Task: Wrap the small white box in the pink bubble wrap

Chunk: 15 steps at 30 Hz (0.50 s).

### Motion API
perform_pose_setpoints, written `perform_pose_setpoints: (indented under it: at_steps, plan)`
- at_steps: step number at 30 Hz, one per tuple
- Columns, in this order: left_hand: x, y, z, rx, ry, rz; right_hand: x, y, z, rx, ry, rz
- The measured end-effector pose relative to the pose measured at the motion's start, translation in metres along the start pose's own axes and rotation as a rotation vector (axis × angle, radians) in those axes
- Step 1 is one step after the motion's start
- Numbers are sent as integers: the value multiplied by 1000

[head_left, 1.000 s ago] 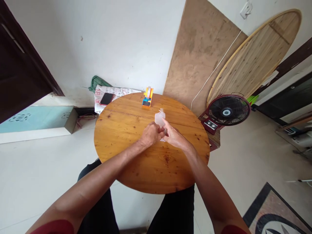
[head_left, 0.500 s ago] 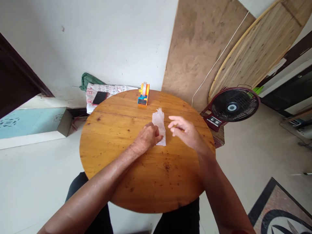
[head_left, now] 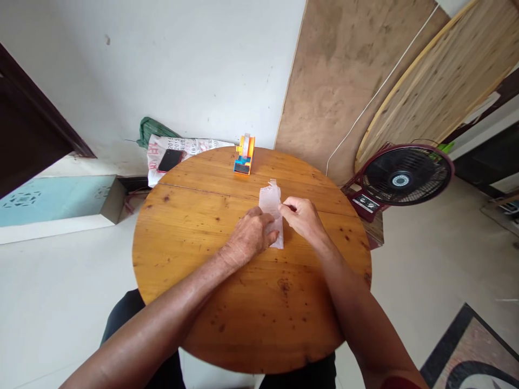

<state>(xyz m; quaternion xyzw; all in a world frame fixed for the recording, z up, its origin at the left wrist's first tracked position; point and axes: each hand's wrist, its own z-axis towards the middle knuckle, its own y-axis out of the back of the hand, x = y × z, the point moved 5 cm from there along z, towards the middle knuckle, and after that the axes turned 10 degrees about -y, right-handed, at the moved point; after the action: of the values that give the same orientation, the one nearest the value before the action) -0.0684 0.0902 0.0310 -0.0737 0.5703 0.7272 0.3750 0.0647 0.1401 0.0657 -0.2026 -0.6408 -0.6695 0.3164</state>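
A flat, whitish, translucent wrapped packet point(head_left: 269, 201) lies lengthwise on the round wooden table, with a ragged far end. It looks like thin plastic or foam wrap; its contents cannot be made out. My left hand point(head_left: 252, 233) rests over its lower left part, fingers bent, holding it down against the wood. At the packet's right edge, my right hand point(head_left: 303, 217) is closed in a pinch, thumb and index finger together on the edge. Beyond the packet stands an orange and blue tape dispenser point(head_left: 245, 155) with a roll of clear tape.
The round wooden table point(head_left: 190, 221) fills the middle. Past its far left edge, a black phone point(head_left: 170, 160) lies on a printed white sack point(head_left: 194, 145). A dark red fan point(head_left: 401, 178) stands at the right. Board panels point(head_left: 324, 81) lean on the wall behind.
My right hand has moved left onto the packet's edge, its loose fingers now closed in a pinch. My left hand stays on the packet. The whole view has shifted slightly.
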Motion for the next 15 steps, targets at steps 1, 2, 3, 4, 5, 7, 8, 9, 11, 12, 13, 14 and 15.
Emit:
perform_pose_setpoints:
  at_steps: [1, 2, 3, 4, 5, 7, 8, 9, 11, 12, 13, 14, 15]
  plan:
    - [0, -1, 1, 13, -8, -1, -3, -2, 1, 23, -25, 64]
    - [1, -1, 1, 26, -11, -4, -6, -4, 2, 51, -54, 126]
    - [1, -1, 1, 37, -12, -8, -8, -8, 2, 83, -80, 185]
    - [1, -1, 2, 45, -11, -15, -10, -12, 3, 114, -102, 239]
    - [0, 0, 2, 51, -8, -23, -11, -16, 3, 142, -120, 285]
    - [-1, 1, 2, 40, 5, -37, -13, -22, 3, 184, -139, 346]
    - [-2, 2, 2, 22, 16, -44, -14, -24, 2, 197, -142, 357]
    - [-2, 3, 1, 1, 28, -48, -15, -25, 2, 205, -138, 360]
    - [-4, 4, 0, -32, 26, -45, -15, -27, 1, 221, -119, 350]
    - [-5, 4, -1, -43, 3, -38, -16, -27, 0, 223, -109, 341]
    - [-6, 4, -1, -48, -26, -28, -17, -27, 1, 217, -99, 333]
    - [-7, 3, -2, -47, -57, -17, -19, -26, 1, 200, -88, 328]
    - [-7, 2, -2, -43, -79, -10, -22, -25, 3, 174, -79, 325]
